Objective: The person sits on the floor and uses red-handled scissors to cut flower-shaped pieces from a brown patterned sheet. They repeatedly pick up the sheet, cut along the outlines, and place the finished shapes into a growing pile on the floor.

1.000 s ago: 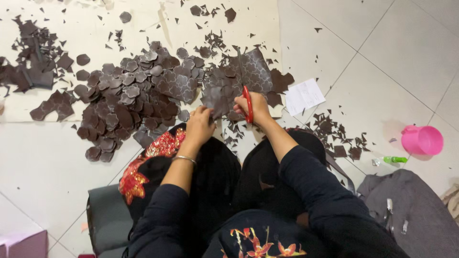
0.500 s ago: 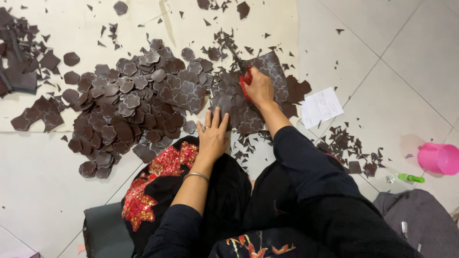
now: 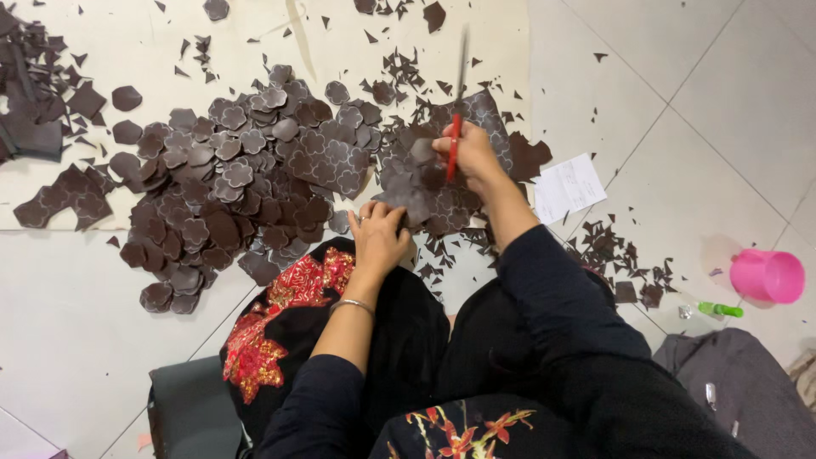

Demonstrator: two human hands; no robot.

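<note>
My right hand [image 3: 473, 155] grips red-handled scissors [image 3: 457, 119], their blades pointing away from me over the floor. My left hand [image 3: 378, 234] is closed on the near edge of a dark brown patterned sheet [image 3: 425, 191] that lies between both hands. A big heap of dark brown flower-shaped cut pieces [image 3: 246, 183] spreads on the floor to the left of my left hand. Small brown offcuts [image 3: 399, 72] lie scattered beyond the sheet.
A white paper slip [image 3: 568, 187] lies right of my right hand. More brown scraps [image 3: 625, 259], a pink cup [image 3: 767, 275] and a green tube [image 3: 721, 309] sit at the right. Dark sheets [image 3: 38, 127] lie far left. A grey cloth [image 3: 744, 391] is at lower right.
My right hand has lifted the scissors so their blades point away, and my left hand has moved from lying flat near my lap up to the sheet's near edge.
</note>
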